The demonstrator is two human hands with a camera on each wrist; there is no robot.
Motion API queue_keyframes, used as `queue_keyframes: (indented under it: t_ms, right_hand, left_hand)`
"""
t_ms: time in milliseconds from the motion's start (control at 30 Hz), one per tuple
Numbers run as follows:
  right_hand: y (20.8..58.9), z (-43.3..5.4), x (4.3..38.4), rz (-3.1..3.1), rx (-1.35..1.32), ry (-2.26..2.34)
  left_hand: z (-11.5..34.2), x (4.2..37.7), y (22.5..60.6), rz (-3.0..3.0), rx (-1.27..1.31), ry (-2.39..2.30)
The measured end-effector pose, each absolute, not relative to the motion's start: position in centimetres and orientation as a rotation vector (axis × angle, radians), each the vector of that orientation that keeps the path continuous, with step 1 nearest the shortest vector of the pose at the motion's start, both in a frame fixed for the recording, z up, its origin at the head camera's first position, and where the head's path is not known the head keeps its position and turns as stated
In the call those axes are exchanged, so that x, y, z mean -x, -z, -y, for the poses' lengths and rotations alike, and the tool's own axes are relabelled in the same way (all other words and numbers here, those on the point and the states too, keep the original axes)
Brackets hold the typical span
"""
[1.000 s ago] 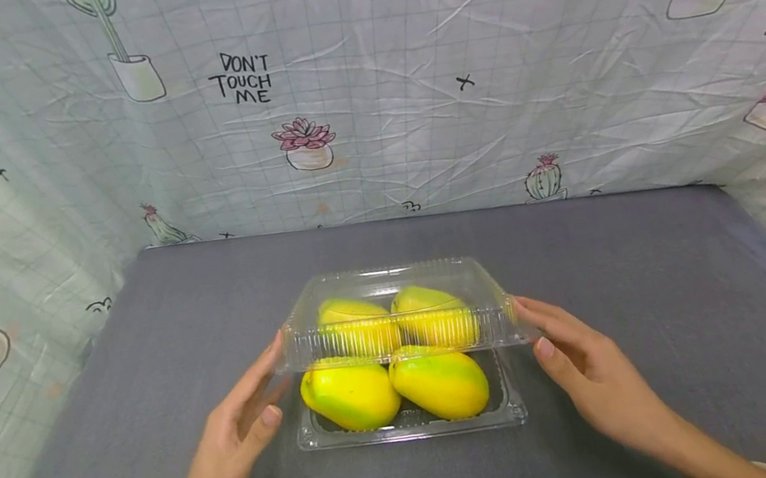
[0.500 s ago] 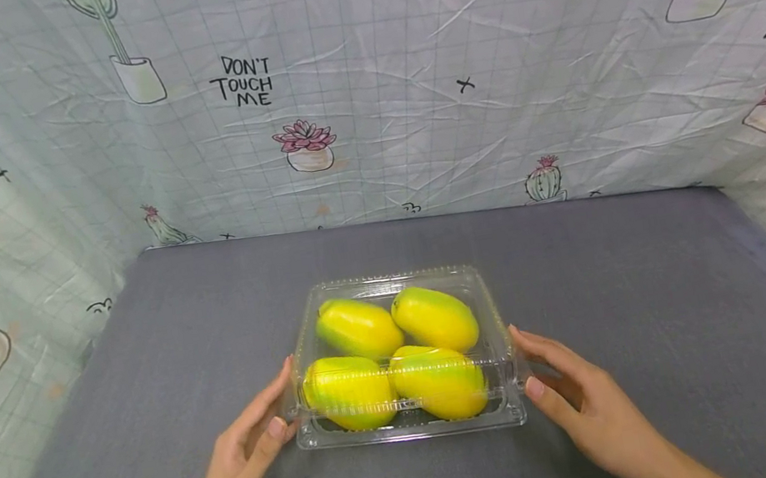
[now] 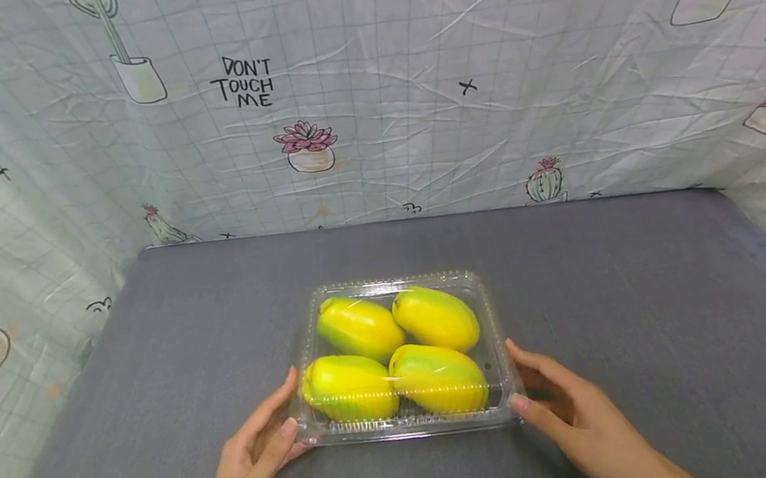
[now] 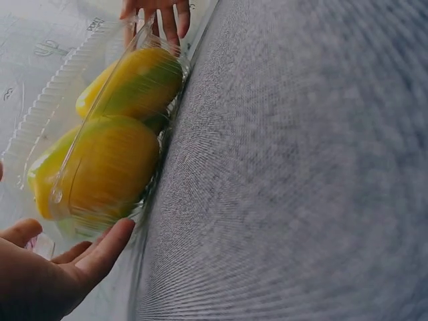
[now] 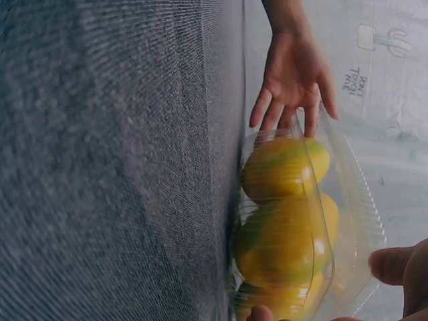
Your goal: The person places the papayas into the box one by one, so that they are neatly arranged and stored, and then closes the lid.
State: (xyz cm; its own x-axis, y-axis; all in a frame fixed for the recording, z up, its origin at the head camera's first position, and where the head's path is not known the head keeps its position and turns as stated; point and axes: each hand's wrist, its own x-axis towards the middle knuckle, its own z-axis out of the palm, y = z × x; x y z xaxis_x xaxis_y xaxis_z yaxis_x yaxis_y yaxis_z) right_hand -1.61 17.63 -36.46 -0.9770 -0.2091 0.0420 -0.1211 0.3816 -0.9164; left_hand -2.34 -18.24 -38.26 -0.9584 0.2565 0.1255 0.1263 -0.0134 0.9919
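Note:
A clear plastic clamshell box (image 3: 416, 435) rests on the table with several yellow-green mangoes (image 3: 434, 319) inside. Its ridged lid (image 3: 486, 289) now covers all the fruit, with its front edge down by the base rim. At the left side, my left hand (image 3: 247, 473) has its fingertips on the box wall and its thumb by the front corner. My right hand (image 3: 580, 417) mirrors this on the right side, thumb near the front right corner. Both wrist views show extended fingers, seen well on the far left hand (image 5: 294, 73) in the right wrist view.
A grey cloth covers the table (image 3: 636, 298). Behind and to both sides hangs a pale curtain (image 3: 384, 61) printed with cacti, potted plants and lettering; its lower edge meets the table's back edge.
The lid, earlier raised and tilted over the rear mangoes, has swung down and forward over the front ones. Both hands have moved down and toward the viewer with it, thumbs closer to the box.

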Motion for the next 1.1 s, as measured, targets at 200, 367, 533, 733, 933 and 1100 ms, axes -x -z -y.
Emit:
queue_keyframes:
  t_ms: [200, 367, 533, 733, 933, 1100]
  right_hand:
    - [36.87, -17.45, 1.81, -2.526, 0.329, 1.704]
    - [37.18, -17.57, 2.01, -2.454, 0.411, 1.737]
    - [37.12, -17.66, 2.15, -2.314, 0.401, 1.767]
    - [36.85, -17.7, 2.31, -2.097, 0.316, 1.836]
    - [37.02, -17.66, 2.36, -1.939, 0.366, 1.947]
    - [37.05, -17.53, 2.43, -1.917, 0.406, 1.937]
  left_hand:
    - [18.0, 2.51, 37.97, -2.197, -0.309, -2.1]
    - [17.98, 2.77, 37.95, -2.099, -0.303, -2.131]
    - [18.08, 2.65, 38.13, -1.9, -0.288, -2.16]
    - [17.81, 2.53, 38.29, -1.813, -0.223, -2.19]
    - [17.49, 2.74, 38.65, -1.853, -0.271, -2.21]
    - [17.35, 2.84, 38.86, -1.832, -0.301, -2.231]
